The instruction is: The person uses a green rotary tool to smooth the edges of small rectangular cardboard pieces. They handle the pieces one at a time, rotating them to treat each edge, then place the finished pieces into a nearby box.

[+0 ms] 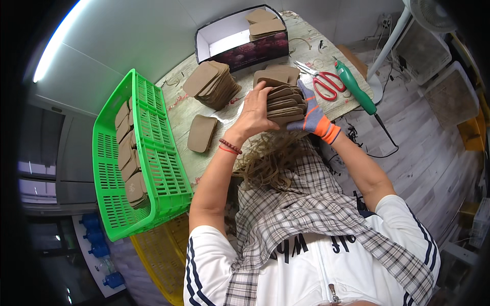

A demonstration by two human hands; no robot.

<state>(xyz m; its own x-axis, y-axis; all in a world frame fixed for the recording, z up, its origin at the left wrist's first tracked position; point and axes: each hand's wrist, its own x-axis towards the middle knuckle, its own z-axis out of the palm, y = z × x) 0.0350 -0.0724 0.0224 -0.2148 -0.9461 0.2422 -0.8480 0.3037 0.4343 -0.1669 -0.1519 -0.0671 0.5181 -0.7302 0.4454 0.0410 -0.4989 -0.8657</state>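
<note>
Between my two hands is a stack of brown pads [285, 103], flat pieces with rounded corners, held at the table's near edge. My bare left hand [253, 115] is wrapped round the stack's left side, with bracelets at the wrist. On the right side my right hand [317, 121], in a grey and orange glove, presses against it. More brown pads [288, 71] lie just behind. A taller pile of pads [209, 84] leans to the left, and a small group of pads [202, 133] lies nearer me. Tangled brown strips [268, 162] hang over my lap below the hands.
Red-handled scissors [326, 86] and a green corded hand tool [353, 87] lie at the table's right. A dark patterned box [245, 55] with pads stands at the back. To the left is a green crate [164, 148] holding pads, above a yellow crate [163, 255]. A fan [434, 14] stands right.
</note>
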